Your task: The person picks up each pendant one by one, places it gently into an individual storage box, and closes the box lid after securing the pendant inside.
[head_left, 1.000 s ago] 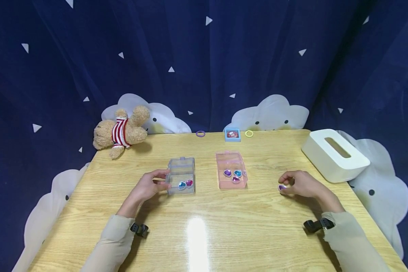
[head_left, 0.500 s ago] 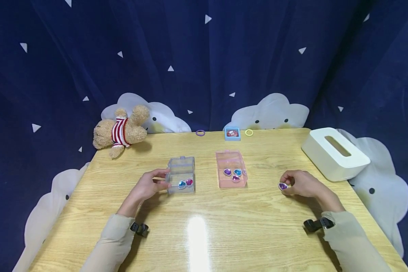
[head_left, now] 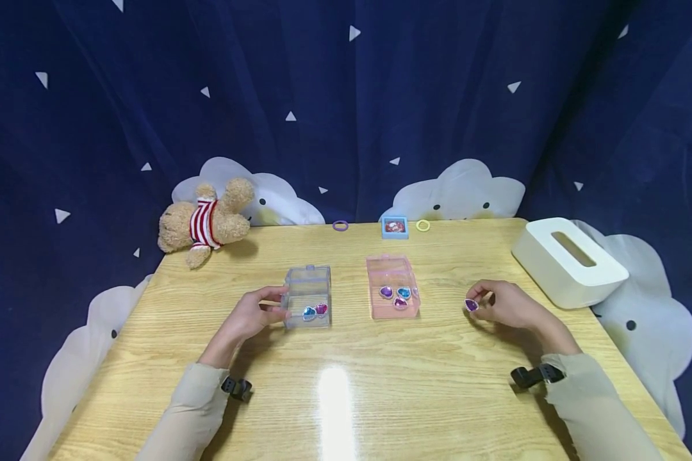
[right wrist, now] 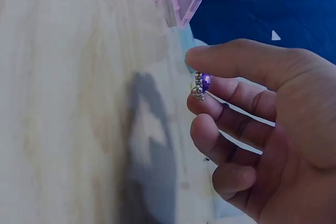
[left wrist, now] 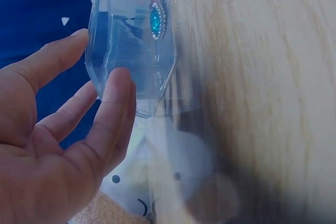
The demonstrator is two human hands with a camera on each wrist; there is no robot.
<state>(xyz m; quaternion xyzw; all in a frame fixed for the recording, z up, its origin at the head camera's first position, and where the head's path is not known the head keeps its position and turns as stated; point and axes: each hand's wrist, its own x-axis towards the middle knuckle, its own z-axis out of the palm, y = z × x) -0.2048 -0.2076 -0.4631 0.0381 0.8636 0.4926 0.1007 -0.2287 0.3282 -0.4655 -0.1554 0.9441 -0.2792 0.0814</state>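
Note:
My right hand (head_left: 510,308) pinches a toy ring with a purple gem (head_left: 471,305) between thumb and forefinger. The right wrist view shows its silver beaded rim side-on, above the table. My left hand (head_left: 254,314) rests against the left side of a clear bluish box (head_left: 294,323) whose lid stands raised; its fingers are loosely extended. Inside lie a blue gem piece (head_left: 309,313) and a magenta one (head_left: 321,310). An opened pink box (head_left: 377,312) at the middle holds a purple gem piece (head_left: 386,292), a blue one (head_left: 403,292) and a magenta one (head_left: 400,303).
A teddy bear (head_left: 204,224) lies at the back left. Along the rear edge are a purple band (head_left: 340,226), a small blue-framed case (head_left: 395,235) and a yellow band (head_left: 423,225). A white tissue box (head_left: 548,269) stands at the right. A dark curtain (head_left: 346,128) hangs behind.
My right hand has lifted the purple gem ring and moved it slightly left and away from me. The left hand and both boxes stay in place.

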